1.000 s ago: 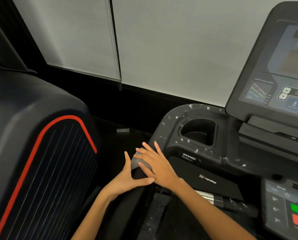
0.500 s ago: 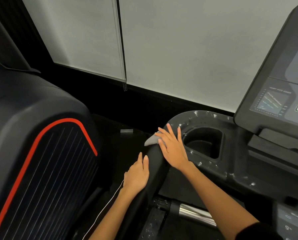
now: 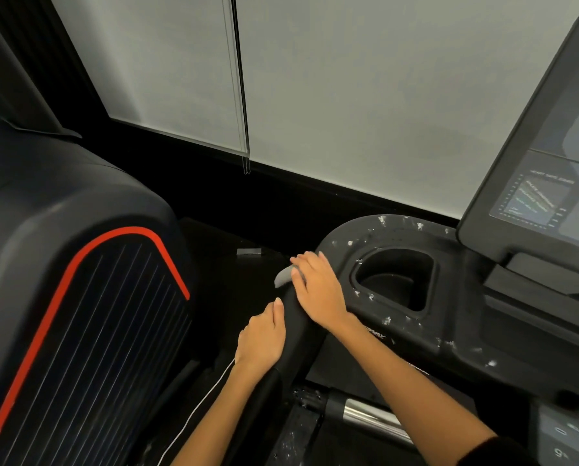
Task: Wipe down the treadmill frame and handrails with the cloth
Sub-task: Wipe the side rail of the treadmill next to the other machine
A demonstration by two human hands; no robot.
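Cloth [image 3: 282, 276] under our right hand [image 3: 318, 290], pressed on the treadmill frame [image 3: 355, 240].

Our right hand lies flat with fingers straight, holding the grey cloth against the frame's left edge beside the cup holder [image 3: 395, 280]; only a corner shows. Nearer us, our left hand [image 3: 263, 341] rests with relaxed fingers against the black handrail [image 3: 295, 321]. White specks dot the frame; the console screen [image 3: 537, 200] stands far right.

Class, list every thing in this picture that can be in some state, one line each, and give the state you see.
cloth: pressed on the handrail under the right hand
right hand: flat on the cloth
left hand: resting against the handrail's side
handrail: free of specks where visible
cup holder: empty, rim speckled white
console screen: lit, showing a graph
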